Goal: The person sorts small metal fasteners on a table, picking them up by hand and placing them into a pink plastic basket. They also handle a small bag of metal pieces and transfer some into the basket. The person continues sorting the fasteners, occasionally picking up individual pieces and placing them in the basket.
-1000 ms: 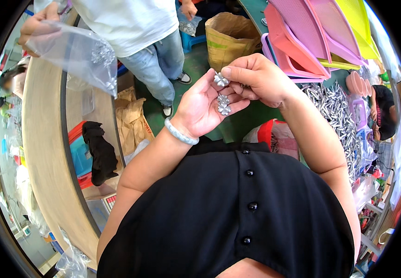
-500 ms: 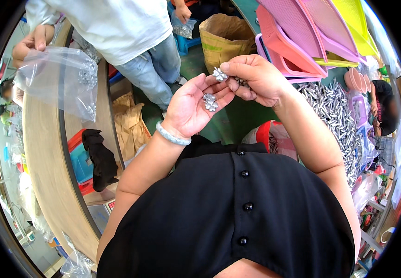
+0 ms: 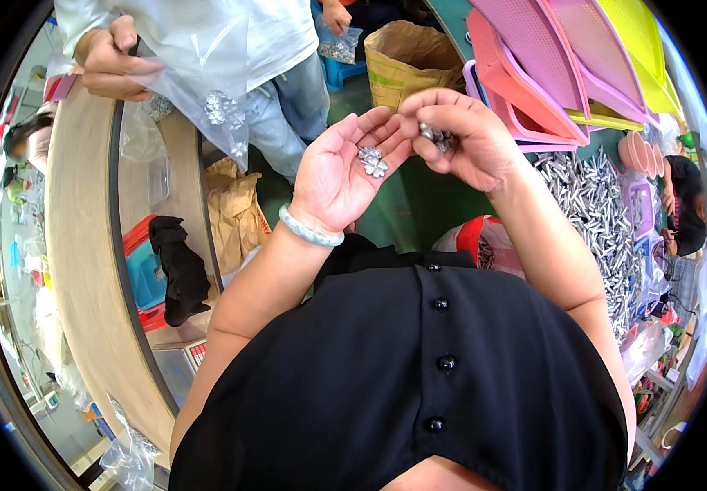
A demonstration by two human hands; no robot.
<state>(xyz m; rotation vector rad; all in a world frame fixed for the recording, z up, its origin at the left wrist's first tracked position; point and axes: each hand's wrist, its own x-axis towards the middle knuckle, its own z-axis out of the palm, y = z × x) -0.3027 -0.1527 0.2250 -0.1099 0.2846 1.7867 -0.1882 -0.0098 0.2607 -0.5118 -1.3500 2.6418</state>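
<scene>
Green floor (image 3: 402, 209) below, hands (image 3: 329, 180) (image 3: 480, 151) hold silver pieces (image 3: 373, 162): left palm-up, right curled

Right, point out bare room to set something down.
The wooden tabletop left of the black cloth is mostly bare. Green floor shows between the left hand and red-rimmed bag. Crowded: heaped silver pieces and stacked baskets at right.

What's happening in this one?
A person's left hand lies palm up with silvery flower-shaped pieces on it. The right hand, beside the left fingertips, is curled around more silvery pieces. Across from them, a co-worker in a white top holds up a clear bag with silvery pieces inside. A heap of silvery metal parts lies to the right.
</scene>
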